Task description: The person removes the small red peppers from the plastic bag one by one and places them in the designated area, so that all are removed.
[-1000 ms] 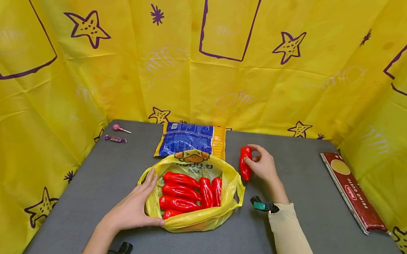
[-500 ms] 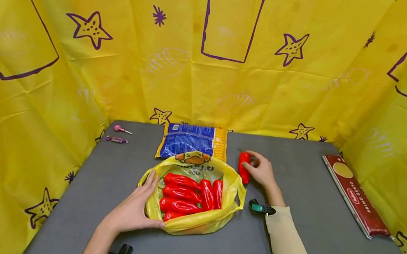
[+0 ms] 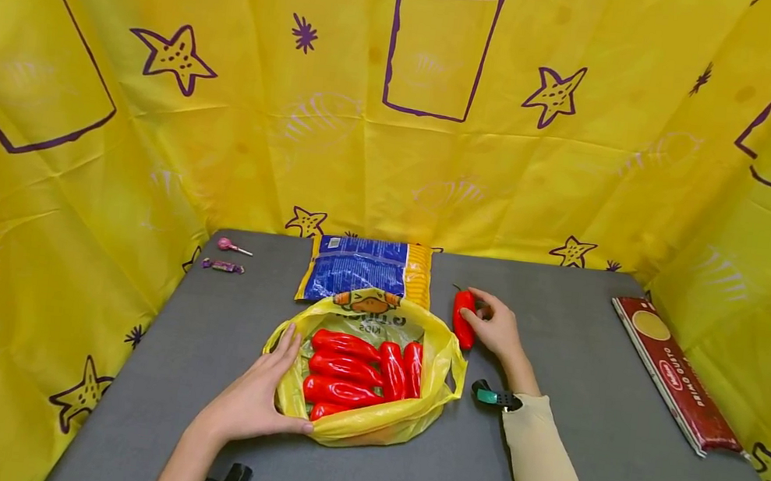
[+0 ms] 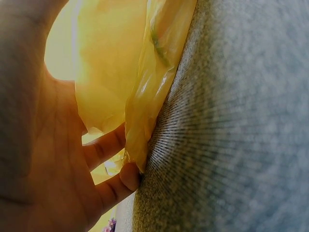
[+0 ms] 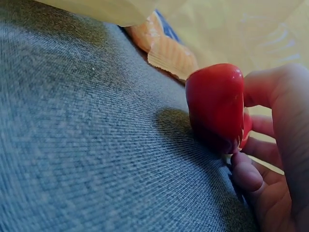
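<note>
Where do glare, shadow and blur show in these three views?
Head: glossy highlights on the red peppers in the yellow bag; left wrist: shiny glints on the bag, the tabletop blurring toward the right edge; right wrist: a shadow on the tabletop beside the held pepper.

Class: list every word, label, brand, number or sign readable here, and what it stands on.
"PRIMO GUSTO": red packet.
"KIDS", mirrored: yellow bag; the word above is only partly legible.
Too small or blurred: the red packet's oval logo, print on the blue packet, any lettering on the wrapped candy.
</note>
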The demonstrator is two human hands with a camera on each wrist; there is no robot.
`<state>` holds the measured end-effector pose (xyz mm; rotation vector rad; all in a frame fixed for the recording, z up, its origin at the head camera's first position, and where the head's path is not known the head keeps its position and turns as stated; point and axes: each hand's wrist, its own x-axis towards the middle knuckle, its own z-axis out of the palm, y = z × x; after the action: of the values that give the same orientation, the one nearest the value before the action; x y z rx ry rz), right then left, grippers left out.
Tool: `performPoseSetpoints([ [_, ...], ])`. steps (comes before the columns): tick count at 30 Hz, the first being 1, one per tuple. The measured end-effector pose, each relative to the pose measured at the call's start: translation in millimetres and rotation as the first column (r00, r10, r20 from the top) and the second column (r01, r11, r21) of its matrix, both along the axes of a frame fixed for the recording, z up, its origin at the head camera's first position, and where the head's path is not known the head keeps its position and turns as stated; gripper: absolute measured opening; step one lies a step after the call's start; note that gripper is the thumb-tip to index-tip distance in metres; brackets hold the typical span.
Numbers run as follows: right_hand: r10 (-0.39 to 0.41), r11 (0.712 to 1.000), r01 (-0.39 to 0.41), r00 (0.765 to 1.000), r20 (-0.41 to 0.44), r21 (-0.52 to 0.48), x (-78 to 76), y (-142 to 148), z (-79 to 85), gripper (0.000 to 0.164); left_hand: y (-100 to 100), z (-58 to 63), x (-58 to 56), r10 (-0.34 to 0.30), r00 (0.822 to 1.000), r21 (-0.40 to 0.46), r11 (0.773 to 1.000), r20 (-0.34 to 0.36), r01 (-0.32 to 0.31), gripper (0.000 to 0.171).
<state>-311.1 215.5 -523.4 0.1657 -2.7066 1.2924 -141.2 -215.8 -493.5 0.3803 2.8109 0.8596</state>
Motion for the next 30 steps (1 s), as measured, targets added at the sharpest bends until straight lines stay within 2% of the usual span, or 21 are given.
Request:
performPoseSetpoints([
  [14, -0.019, 0.999, 0.018, 1.0, -0.005, -0.035, 0.3, -0.1, 1.1, 0.057, -0.6, -0.8, 0.3, -0.002, 1.0, 0.001, 1.0, -0.004, 0.002, 0.143],
  [19, -0.014, 1.0, 0.014, 0.999, -0.029, -0.003, 2.3, 3.0, 7.6, 0.058, 0.7, -0.8, 0.4, -0.005, 1.0, 0.004, 1.0, -0.007, 0.005, 0.143],
  [23, -0.015, 1.0, 0.015, 0.996, -0.088, 0.008, 3.3, 6.5, 18.2, 0.057, 0.6, -0.8, 0.5, -0.005, 1.0, 0.004, 1.0, -0.002, 0.005, 0.143],
  [30, -0.008, 0.999, -0.002, 0.98, -0.2, -0.048, 11.7, 2.2, 51.5, 0.053, -0.2, 0.5, 0.1, -0.003, 1.0, 0.006, 1.0, -0.002, 0.003, 0.143],
])
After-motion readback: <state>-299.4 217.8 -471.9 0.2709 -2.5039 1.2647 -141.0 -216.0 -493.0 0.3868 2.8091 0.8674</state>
